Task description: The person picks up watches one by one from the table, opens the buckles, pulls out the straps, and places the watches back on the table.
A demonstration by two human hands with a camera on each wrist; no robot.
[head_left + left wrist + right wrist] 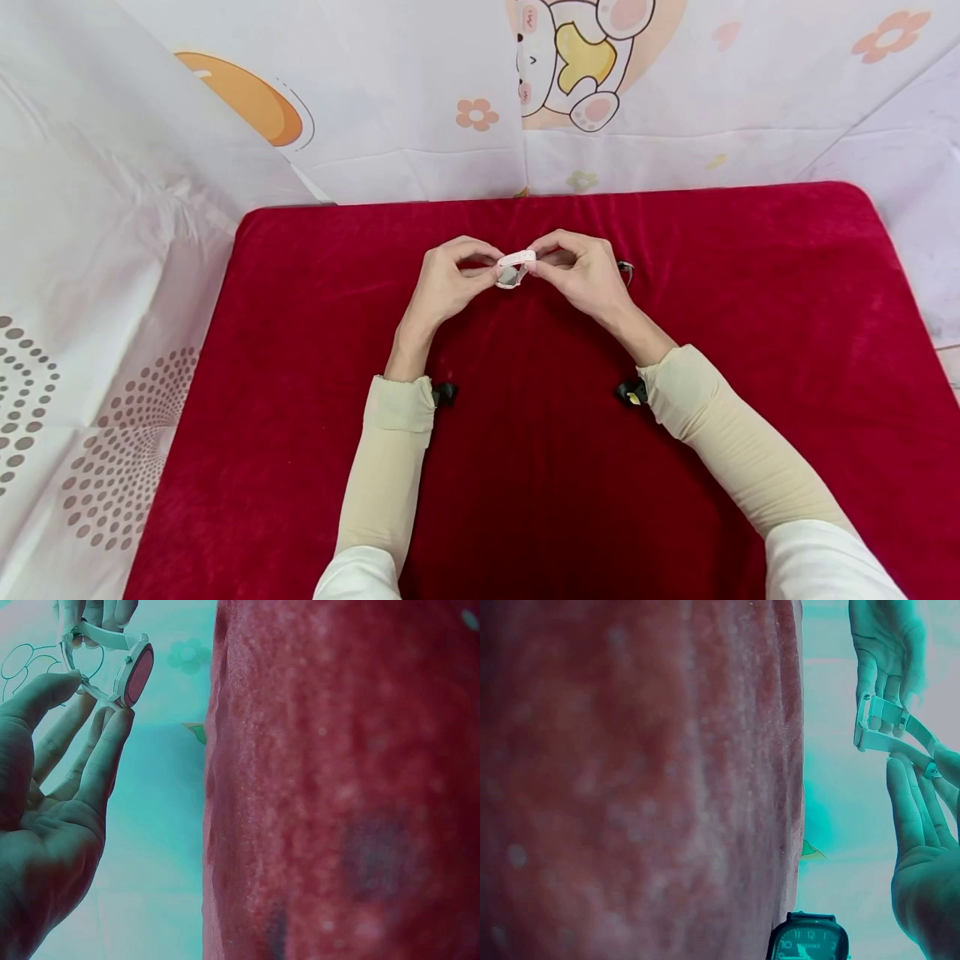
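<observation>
— sleeves first, cream ones, closest to the head camera, with a small black wrist camera at each cuff. what are the hands doing?

— both are up over the middle of the red cloth. the left hand and right hand meet fingertip to fingertip, and a small white watch sits between them.

— grasped, or just touched?

— grasped. the left pinches the strap end near the case between thumb and fingers; in the left wrist view the case shows a round pinkish face turned sideways. the right pinches the other strap, which arches over the top. the right wrist view shows the white band stretched between the two sets of fingertips.

— is it resting on the cloth?

— cannot tell for sure from above; both wrist views show it held clear, with pale backdrop behind it.

— anything else nearby?

— a second watch, dark, with a square dial and numerals, lies on the cloth just beside the right hand; from the head view only a sliver of it peeks out past the knuckles.

— and further out?

— the cloth covers the bench, and around it hang white sheets printed with a cartoon bear, flowers and dotted circles.
</observation>
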